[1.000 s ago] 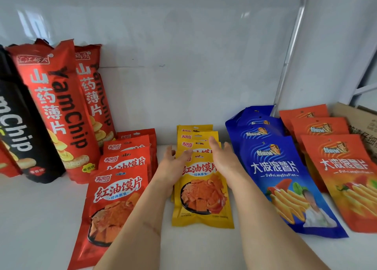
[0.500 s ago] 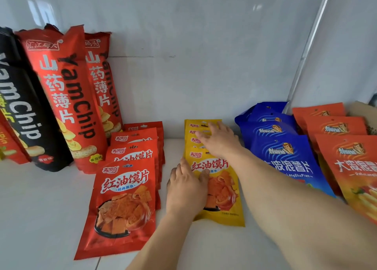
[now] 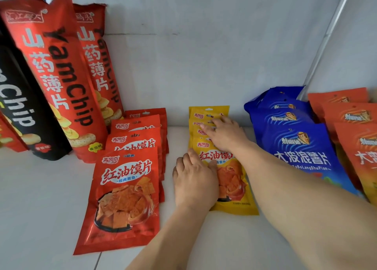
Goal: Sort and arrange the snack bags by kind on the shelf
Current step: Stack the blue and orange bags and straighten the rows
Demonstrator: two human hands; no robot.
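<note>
A row of overlapping yellow snack bags (image 3: 234, 180) lies flat in the middle of the white shelf (image 3: 40, 198). My left hand (image 3: 194, 184) rests flat on the left edge of the front yellow bag, fingers straight. My right hand (image 3: 224, 134) lies palm down on the yellow bags further back, fingers spread over their tops. To the left lies a row of red bags (image 3: 126, 198) of the same snack. Blue bags (image 3: 299, 145) and orange bags (image 3: 355, 131) lie in rows on the right.
Tall red YamChip bags (image 3: 59, 82) and a black one (image 3: 22, 110) stand against the white back wall at the left. A metal upright (image 3: 326, 37) rises behind the blue bags. Bare shelf shows between the red and yellow rows.
My left hand has slid back from the upper yellow bags to the front bag's left edge. My right hand has shifted onto the rear bags. The view has moved closer.
</note>
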